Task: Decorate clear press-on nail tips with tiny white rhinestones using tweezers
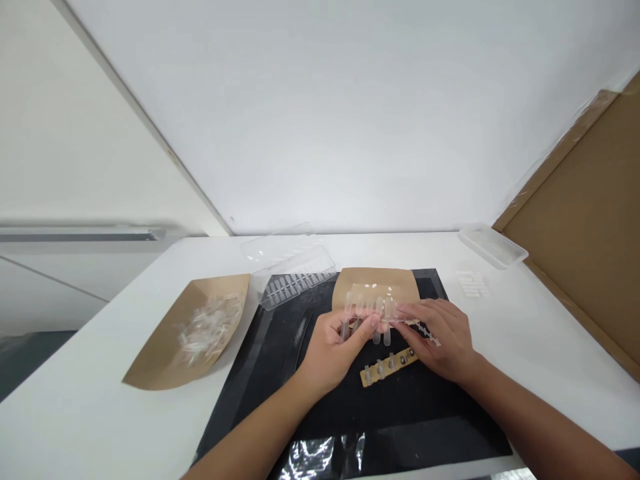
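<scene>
My left hand (333, 353) and my right hand (437, 340) both grip a clear plastic runner of false nail tips (370, 310), held just above the black mat (280, 360). Several tips hang down from it, and a thin, jagged sprue piece (425, 333) sticks out by my right fingers. Just below my right hand lies a tan strip (389, 368) with several clear tips standing on it and small dark dots along it. Behind the runner is a sheet of kraft paper (375, 283) with small white bits on it.
On the left, a kraft paper sheet (150, 360) holds a heap of clear tips (205, 330). Behind it is a clear case (295, 280) of nail tips. At the right are a clear tray (493, 245), small white pieces (473, 285) and a cardboard panel (585, 213). Crinkled plastic (313, 457) lies near the mat's front edge.
</scene>
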The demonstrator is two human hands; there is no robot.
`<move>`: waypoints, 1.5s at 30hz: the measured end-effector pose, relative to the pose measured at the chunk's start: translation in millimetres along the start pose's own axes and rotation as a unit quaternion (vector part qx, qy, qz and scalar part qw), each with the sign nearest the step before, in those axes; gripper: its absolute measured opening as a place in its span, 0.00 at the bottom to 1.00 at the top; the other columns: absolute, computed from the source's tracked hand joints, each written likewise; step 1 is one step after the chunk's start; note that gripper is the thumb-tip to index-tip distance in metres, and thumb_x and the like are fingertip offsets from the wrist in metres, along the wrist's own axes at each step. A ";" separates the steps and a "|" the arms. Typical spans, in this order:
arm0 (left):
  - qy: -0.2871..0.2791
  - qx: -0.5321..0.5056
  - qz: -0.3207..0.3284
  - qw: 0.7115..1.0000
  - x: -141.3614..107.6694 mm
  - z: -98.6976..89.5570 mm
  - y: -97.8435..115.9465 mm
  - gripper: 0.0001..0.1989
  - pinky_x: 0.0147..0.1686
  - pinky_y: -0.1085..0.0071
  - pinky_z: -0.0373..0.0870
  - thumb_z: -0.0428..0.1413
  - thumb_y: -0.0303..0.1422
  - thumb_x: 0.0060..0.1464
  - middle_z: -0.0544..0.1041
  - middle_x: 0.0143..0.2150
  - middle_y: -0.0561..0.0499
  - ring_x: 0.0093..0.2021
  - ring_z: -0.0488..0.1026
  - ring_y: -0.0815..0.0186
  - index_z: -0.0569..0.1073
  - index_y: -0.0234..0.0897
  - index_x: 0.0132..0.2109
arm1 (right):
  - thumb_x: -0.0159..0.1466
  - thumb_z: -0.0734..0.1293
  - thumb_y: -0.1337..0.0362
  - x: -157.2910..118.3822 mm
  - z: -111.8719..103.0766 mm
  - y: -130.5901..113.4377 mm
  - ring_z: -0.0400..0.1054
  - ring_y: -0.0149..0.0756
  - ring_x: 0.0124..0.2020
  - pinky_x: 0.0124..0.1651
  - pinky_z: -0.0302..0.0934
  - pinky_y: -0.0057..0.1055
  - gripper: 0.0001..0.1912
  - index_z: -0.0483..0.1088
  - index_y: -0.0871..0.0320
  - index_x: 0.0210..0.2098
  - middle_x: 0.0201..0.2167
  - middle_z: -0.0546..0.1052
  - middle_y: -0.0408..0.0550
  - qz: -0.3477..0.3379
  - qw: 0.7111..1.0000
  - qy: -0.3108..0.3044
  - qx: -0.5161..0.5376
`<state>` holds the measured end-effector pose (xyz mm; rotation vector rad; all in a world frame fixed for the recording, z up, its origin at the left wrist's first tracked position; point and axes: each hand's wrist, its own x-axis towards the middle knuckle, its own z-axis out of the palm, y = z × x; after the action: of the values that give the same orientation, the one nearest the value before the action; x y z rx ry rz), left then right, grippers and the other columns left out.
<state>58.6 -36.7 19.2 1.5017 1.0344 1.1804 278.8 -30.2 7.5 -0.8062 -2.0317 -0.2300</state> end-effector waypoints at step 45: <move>0.030 0.093 0.052 0.994 -2.4 0.5 -9.1 0.13 0.32 0.74 0.73 0.61 0.39 0.64 0.85 0.31 0.50 0.28 0.77 0.67 0.85 0.36 0.36 | 0.69 0.73 0.62 5.2 1.6 7.0 0.77 0.40 0.48 0.50 0.76 0.38 0.12 0.78 0.53 0.51 0.46 0.79 0.52 0.099 0.978 -0.045 0.180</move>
<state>58.0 -37.2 9.8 1.6899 1.1448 1.2361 280.1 -21.8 9.8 -0.7901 -1.9807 0.2849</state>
